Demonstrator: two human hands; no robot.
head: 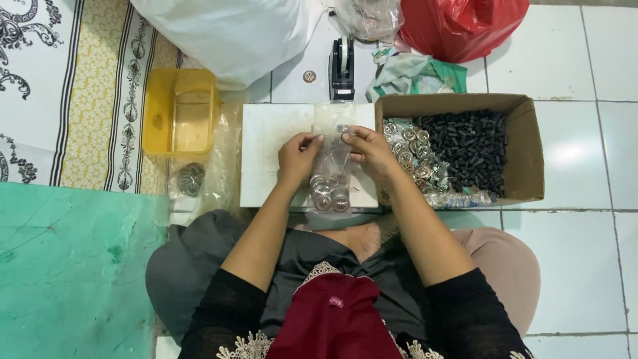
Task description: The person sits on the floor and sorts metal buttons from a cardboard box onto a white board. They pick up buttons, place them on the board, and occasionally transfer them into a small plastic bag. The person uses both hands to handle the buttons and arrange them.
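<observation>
My left hand (298,156) and my right hand (369,150) both pinch the upper part of a small clear plastic bag (330,174) over a white board (266,153). Several round silver metal pieces (330,193) lie in the bottom of the bag. The two hands sit close together, thumbs and forefingers closed on the bag's mouth. Just right of my right hand stands an open cardboard box (525,153) holding more silver round pieces (412,149) and a heap of small black cylinders (468,149).
A yellow plastic container (181,112) stands left of the board, with a clear bag of metal pieces (191,179) below it. A black tape dispenser (341,66), a white sack (232,33) and a red plastic bag (458,23) lie beyond. A green mat (66,266) lies at left.
</observation>
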